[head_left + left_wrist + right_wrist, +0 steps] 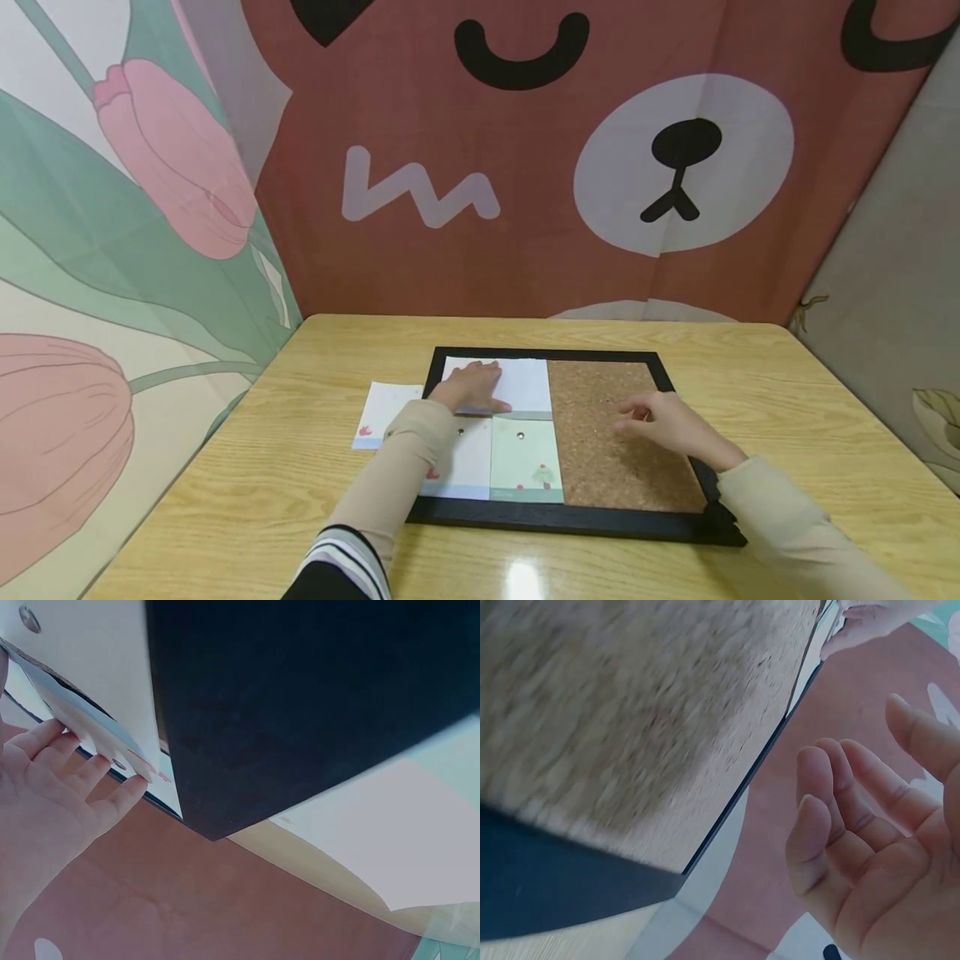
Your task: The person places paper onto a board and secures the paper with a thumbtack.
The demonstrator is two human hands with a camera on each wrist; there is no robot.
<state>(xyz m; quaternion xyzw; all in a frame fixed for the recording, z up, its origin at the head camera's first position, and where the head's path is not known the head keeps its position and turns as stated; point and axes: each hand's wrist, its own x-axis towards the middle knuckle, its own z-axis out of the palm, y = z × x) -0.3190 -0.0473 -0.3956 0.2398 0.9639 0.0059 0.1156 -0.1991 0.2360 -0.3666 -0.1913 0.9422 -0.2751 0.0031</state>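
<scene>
A cork board (615, 450) with a black frame (555, 514) lies on the table. My left hand (471, 387) rests on a white sheet of note paper (528, 385) at the board's upper left, fingers spread. In the left wrist view, the fingers (112, 799) of that hand touch the paper. Below it, a white note with a red print (468, 471) and a pale green note (528, 462) each bear a small round silver tack (521, 436). Over the bare cork hovers my right hand (663, 425), its fingers loosely bent, holding nothing visible.
Left of the board, another white note (384, 410) with a blue lower edge lies partly beside the frame. The wooden table (247, 500) extends around the board. Behind it hangs a printed cloth (420, 267) with a bear's face.
</scene>
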